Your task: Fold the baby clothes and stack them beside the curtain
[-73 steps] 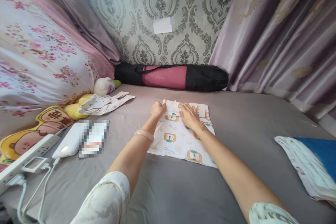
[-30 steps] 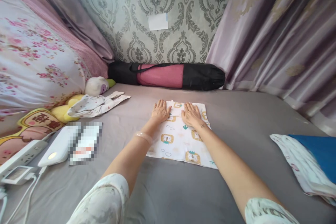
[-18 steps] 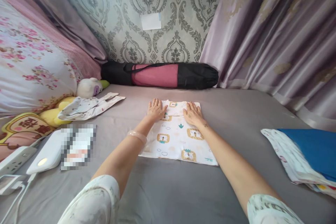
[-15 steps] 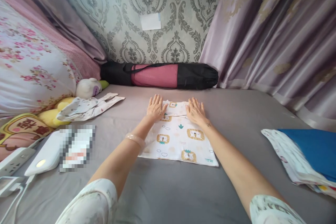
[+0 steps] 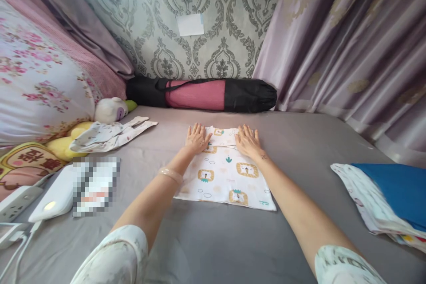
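A white cloth (image 5: 219, 177) printed with yellow lion faces and small green plants lies flat on the grey bed sheet (image 5: 206, 244). Its far end is folded over into a narrow band. My left hand (image 5: 197, 139) lies flat on the left end of that band, fingers pointing away from me. On the right end of the band rests my right hand (image 5: 247, 142), palm down with fingers slightly spread. Neither hand grips the cloth. The parts of the cloth beneath the palms are hidden.
Folded cloths (image 5: 386, 195), blue on top, lie at the right. A rolled mat in a bag (image 5: 196, 94) lies along the wall. At left are small patterned pants (image 5: 109, 136), plush toys (image 5: 111, 110), a white power bank (image 5: 56, 195) and a power strip (image 5: 20, 202).
Almost nothing differs. Both hands stay pressed on the folded band, and the whole view has shifted very slightly.
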A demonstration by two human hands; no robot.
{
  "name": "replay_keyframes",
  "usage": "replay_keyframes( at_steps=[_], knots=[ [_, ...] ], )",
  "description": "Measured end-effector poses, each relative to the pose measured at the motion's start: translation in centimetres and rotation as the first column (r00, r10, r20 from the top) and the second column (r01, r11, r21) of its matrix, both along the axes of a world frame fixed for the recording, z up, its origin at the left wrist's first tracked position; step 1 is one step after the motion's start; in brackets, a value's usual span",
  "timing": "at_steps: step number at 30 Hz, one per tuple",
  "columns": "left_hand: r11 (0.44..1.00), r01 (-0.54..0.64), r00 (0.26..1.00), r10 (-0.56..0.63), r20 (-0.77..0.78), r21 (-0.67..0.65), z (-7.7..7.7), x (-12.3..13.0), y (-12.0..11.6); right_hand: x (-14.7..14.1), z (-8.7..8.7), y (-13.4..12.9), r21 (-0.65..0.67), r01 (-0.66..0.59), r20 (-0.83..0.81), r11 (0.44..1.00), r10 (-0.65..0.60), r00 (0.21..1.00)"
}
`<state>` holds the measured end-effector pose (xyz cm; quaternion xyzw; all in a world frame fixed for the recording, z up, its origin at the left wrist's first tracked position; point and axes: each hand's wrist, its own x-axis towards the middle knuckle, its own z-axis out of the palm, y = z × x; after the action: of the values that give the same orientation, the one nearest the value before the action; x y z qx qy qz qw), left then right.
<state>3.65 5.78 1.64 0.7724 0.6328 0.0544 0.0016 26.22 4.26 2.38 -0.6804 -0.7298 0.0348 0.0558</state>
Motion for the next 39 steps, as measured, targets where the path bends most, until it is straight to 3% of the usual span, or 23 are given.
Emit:
replay_keyframes(
  at_steps=[2, 7, 12, 16, 19, 25, 30, 33, 39],
  knots=[
    [0.998, 0.036, 0.999, -0.036, -0.006, 0.048, -0.2, 0.3, -0.1, -0.7, 0.1, -0.3, 0.030, -0.038, -0.012, 0.999, 0.039, 0.999],
    [0.998, 0.056, 0.998, -0.056, 0.004, -0.009, -1.1, 0.6, 0.1, -1.6, -0.7, -0.6, 0.004, -0.055, -0.024, 0.998, 0.055, 0.998],
    [0.998, 0.061, 0.998, -0.061, 0.005, -0.013, -0.8, 0.4, 0.1, -1.5, -0.4, -0.7, -0.010, -0.055, -0.025, 0.998, 0.055, 0.998],
    [0.996, 0.066, 0.998, -0.065, -0.015, 0.056, -0.3, 1.3, -0.3, -2.1, 0.3, -0.8, 0.035, -0.068, -0.013, 0.997, 0.068, 0.998],
    [0.988, 0.118, 0.993, -0.116, -0.020, 0.105, -0.6, 2.3, -0.6, -2.9, -0.1, -0.7, 0.077, -0.105, -0.004, 0.992, 0.105, 0.994],
    [0.989, 0.139, 0.990, -0.138, -0.012, 0.051, -1.6, 2.9, -0.7, -3.3, -1.6, -0.4, 0.058, -0.095, -0.008, 0.994, 0.096, 0.995],
    [0.991, 0.130, 0.992, -0.130, -0.001, 0.012, -0.9, 3.2, -0.8, -3.4, -0.9, -0.4, 0.021, -0.089, -0.006, 0.996, 0.089, 0.996],
    [0.988, 0.142, 0.990, -0.143, 0.021, 0.058, -0.6, 3.9, -0.9, -4.0, -0.4, -0.3, 0.040, -0.110, -0.013, 0.993, 0.111, 0.994],
    [0.991, 0.136, 0.990, -0.136, 0.044, 0.012, -1.0, 4.7, -0.9, -4.8, -1.1, -0.3, 0.051, -0.162, -0.021, 0.985, 0.163, 0.986]
  ],
)
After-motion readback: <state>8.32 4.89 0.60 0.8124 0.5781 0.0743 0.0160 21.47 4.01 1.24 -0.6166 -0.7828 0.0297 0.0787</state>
